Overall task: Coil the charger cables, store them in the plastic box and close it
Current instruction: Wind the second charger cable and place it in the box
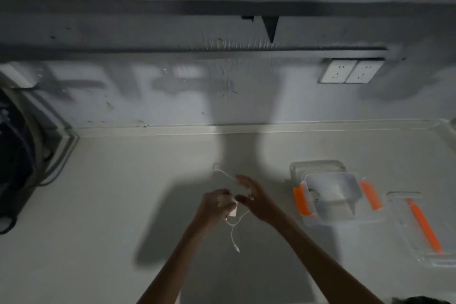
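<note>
Both hands met near the middle of the pale surface point(123, 192), a little toward six o'clock in the view. The left hand point(217, 202) was curled round a small white charger point(233, 209), clamped on it with the fingers folded over its top. The right hand point(254, 196) sat just beside it at three o'clock, its fingers spread apart and smeared by motion. Whether that hand pinched anything I could not tell.

A thin white cable point(233, 232) hung from the charger toward six o'clock, looping once and ending in a small connector above the surface. Another stretch of it ran from the right hand's fingertips toward eleven o'clock, where it reached a faint small shape lying on the surface, too blurred to make out.

The clear plastic box point(328, 221) with orange clasps on two sides stood open on the surface at three o'clock from the hands, well apart from them. A second clear container point(318, 165) stood touching it at its twelve o'clock side. The lid point(407, 224), clear with an orange strip, lay flat farther out at three o'clock, just beside the box.

On the wall at one o'clock were two white sockets point(352, 72). At nine o'clock, off the edge of the surface, sat a dark bag point(14, 155).
</note>
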Tool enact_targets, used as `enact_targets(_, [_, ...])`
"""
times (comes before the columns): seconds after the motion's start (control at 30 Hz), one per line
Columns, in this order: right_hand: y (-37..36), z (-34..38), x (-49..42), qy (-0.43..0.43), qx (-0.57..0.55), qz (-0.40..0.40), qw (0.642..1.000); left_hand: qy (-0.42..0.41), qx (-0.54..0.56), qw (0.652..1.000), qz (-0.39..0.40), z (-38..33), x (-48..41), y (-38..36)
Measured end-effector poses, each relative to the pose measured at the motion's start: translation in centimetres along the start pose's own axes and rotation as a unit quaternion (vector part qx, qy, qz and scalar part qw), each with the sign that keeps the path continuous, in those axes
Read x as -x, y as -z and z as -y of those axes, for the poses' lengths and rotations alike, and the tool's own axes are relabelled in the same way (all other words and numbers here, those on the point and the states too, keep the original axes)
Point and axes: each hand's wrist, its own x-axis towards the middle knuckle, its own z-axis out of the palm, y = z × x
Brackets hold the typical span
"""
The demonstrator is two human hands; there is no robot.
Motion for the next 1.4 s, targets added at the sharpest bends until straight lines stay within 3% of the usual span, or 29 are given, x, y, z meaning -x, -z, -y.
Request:
enact_targets(0.13, [7.5,5.5,0.8,0.048,-0.064,-0.039,0.996,-0.101,-0.034,0.994,-0.033,-5.8,1.6,1.5])
enact_targets(0.3, [15.1,10.0,4.2,0.097,-0.081,-0.079,0.989,-0.161,-0.099,0.979,-0.072,-13.4,4.5,-0.1])
enact_targets(0.43, [20.3,12.3,7.6,0.165,-0.157,-0.084,0.97,-0.282,-0.147,0.928,-0.194,-18.8,8.3,-2.6])
enact_targets(0.5, [23.3,13.5,9.6,0.214,-0.194,-0.052,0.956,-0.334,-0.118,0.912,-0.209,-21.7,10.3,-3.7])
enact_targets(0.6, [28.8,14.7,12.1,0.274,-0.244,-0.015,0.93,-0.348,0.003,0.918,-0.188,-27.4,13.8,-5.2])
enact_targets(0.7, [33.7,15.2,13.2,0.329,-0.251,-0.013,0.91,-0.405,0.062,0.889,-0.205,-33.3,16.7,-6.4])
enact_targets(0.83, [35.9,13.1,14.0,0.364,-0.171,-0.087,0.912,-0.467,0.119,0.85,-0.213,-39.9,19.3,-7.3])
enact_targets(0.93, [35.5,8.6,14.7,0.334,-0.077,-0.106,0.933,-0.473,0.219,0.835,-0.174,-43.1,21.0,-7.8])
enact_targets(1.03, [34.8,2.3,14.2,0.282,-0.023,-0.074,0.956,-0.466,0.324,0.815,-0.119,-45.1,22.6,-7.6])
enact_targets(1.13, [34.9,-2.3,13.8,0.16,0.236,0.009,0.959,-0.453,0.324,0.822,-0.118,-45.7,22.4,-7.7])
enact_targets(1.17, [35.6,-2.1,14.3,0.107,0.267,0.044,0.957,-0.446,0.304,0.834,-0.11,-45.6,21.9,-8.2])
enact_targets(1.2, [36.6,-1.2,14.4,0.097,0.233,0.066,0.965,-0.437,0.289,0.847,-0.096,-45.5,21.4,-8.9])
enact_targets(1.27, [39.4,2.9,15.4,0.17,0.037,0.086,0.981,-0.414,0.263,0.868,-0.075,-45.2,20.3,-10.3])
enact_targets(1.33, [41.4,7.7,16.7,0.232,-0.177,0.086,0.953,-0.391,0.242,0.886,-0.061,-45.1,19.3,-11.4])
enact_targets(1.4, [42.3,11.4,17.9,0.269,-0.283,0.061,0.919,-0.373,0.222,0.9,-0.047,-45.3,18.8,-11.9])
